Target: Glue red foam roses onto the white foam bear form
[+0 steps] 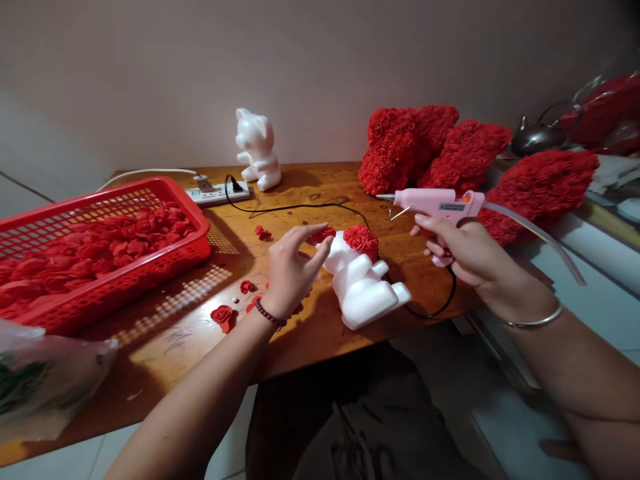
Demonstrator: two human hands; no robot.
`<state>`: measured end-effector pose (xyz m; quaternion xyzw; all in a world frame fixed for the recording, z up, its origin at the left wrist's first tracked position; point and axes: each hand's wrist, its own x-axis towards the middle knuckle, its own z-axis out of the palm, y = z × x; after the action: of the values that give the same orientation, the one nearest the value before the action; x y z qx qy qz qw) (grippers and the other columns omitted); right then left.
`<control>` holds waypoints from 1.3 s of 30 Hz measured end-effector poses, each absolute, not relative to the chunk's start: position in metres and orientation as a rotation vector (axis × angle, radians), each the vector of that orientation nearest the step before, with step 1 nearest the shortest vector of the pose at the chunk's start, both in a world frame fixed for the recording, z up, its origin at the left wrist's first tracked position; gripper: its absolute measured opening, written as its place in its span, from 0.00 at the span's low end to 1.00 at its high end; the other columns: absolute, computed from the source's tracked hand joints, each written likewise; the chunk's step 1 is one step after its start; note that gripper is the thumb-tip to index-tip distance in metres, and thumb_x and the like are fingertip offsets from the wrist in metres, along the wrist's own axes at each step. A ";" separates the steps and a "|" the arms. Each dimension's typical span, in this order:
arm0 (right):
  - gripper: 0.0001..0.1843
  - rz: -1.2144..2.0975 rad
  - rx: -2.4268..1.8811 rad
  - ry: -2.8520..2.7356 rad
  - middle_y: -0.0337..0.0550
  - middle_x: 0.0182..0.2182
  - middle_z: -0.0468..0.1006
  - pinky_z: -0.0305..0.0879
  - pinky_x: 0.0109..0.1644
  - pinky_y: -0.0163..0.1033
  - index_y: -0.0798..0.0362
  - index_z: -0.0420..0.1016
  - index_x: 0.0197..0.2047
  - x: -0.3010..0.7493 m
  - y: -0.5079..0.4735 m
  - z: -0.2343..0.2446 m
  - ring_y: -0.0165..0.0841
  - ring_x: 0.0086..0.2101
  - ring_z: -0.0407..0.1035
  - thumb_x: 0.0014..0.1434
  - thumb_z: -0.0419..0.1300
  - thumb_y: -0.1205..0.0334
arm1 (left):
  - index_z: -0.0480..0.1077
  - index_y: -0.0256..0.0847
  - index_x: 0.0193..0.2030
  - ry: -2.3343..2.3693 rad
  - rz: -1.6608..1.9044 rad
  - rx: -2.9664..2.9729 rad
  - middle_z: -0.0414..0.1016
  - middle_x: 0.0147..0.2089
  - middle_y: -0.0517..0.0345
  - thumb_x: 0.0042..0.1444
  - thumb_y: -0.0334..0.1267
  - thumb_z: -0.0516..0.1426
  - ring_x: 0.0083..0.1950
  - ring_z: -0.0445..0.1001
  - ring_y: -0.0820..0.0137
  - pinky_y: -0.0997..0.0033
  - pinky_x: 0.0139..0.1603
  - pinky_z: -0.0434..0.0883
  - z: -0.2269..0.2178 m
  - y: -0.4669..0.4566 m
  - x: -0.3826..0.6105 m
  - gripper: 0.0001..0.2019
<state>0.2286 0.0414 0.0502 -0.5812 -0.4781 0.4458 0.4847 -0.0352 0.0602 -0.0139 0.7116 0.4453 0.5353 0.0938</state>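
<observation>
Wooden tabletop (165,363) fills my feed: my right hand (463,253) closes firmly around a pink hot glue gun (430,203). My left hand (295,270), spread open, touches a white foam bear (363,287) lying on its side, red foam roses (361,241) on top.

Beige wall (320,73) above a wooden table (310,179), tiled floor (510,433)

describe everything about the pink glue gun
The pink plastic hot glue gun is held level in the right hand, its thin metal nozzle pointing left over the wooden table. A long translucent glue stick trails from the back, and a black cord loops from the handle across the table.
</observation>
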 end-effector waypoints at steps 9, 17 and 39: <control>0.16 0.605 -1.619 -1.436 0.41 0.22 0.75 0.65 0.25 0.38 0.51 0.76 0.29 0.250 0.036 0.021 0.33 0.23 0.69 0.50 0.69 0.47 | 0.76 0.41 0.46 1.272 1.312 1.988 0.83 0.45 0.53 0.64 0.46 0.61 0.44 0.81 0.69 0.76 0.33 0.76 -0.018 0.065 -0.035 0.11; 0.10 0.374 -1.505 -1.911 0.39 0.24 0.74 0.64 0.30 0.38 0.49 0.69 0.29 0.258 0.030 0.011 0.32 0.25 0.68 0.57 0.64 0.57 | 0.63 0.41 0.58 1.286 1.260 2.339 0.77 0.60 0.45 0.70 0.37 0.53 0.67 0.71 0.59 0.48 0.66 0.71 -0.036 0.074 -0.038 0.12; 0.06 0.602 -1.451 -2.091 0.39 0.27 0.74 0.52 0.31 0.37 0.50 0.68 0.33 0.243 0.026 0.008 0.29 0.26 0.66 0.61 0.60 0.61 | 0.60 0.43 0.58 1.310 1.230 2.283 0.77 0.58 0.45 0.69 0.33 0.53 0.62 0.77 0.63 0.52 0.64 0.75 -0.050 0.081 -0.041 0.13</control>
<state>0.2428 0.0259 0.0078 -0.5358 -0.7719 0.2222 0.2602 -0.0410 0.0811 -0.0497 0.7803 0.4479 0.4203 0.1180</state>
